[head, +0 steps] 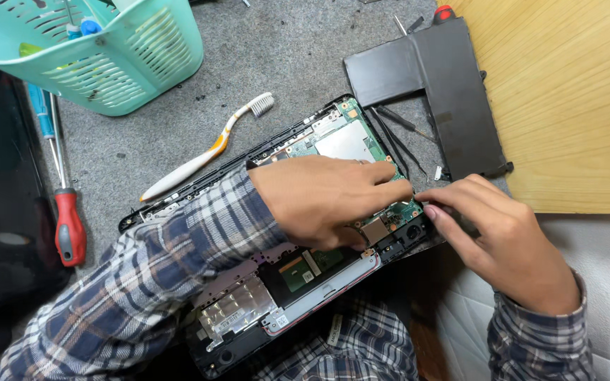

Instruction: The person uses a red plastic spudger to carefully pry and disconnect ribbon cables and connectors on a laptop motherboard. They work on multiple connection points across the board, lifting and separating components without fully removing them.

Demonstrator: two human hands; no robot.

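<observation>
Your left hand [326,197] lies flat across the opened laptop [277,233], palm down, its fingers stretched right along the green circuit board [351,137]; the fingertips press together at the board's right end, though whether they pinch anything there is too small to tell; your right hand [503,240] comes in from the right, fingers curled and bunched, their tips meeting the left fingertips just at the laptop's right edge; I cannot tell if it grips a part or only touches the board. The laptop sits with its bottom cover off, tilted across your lap and the grey bench [284,49], its near end towards you, its far end towards the middle of the bench; a silvery foil patch [238,307] shows near its near-left corner.

Far right of the laptop lies a flat black battery [453,85], partly on the bench and partly on a pale wooden board [573,99]; black tweezers [398,152] rest between the battery and the laptop, just beside the circuit board. A white and orange toothbrush [202,152] lies left of the laptop's far edge; a screwdriver with a red handle [68,226] lies well to the left; a turquoise plastic basket [100,53] stands at the far left, holding tools.
</observation>
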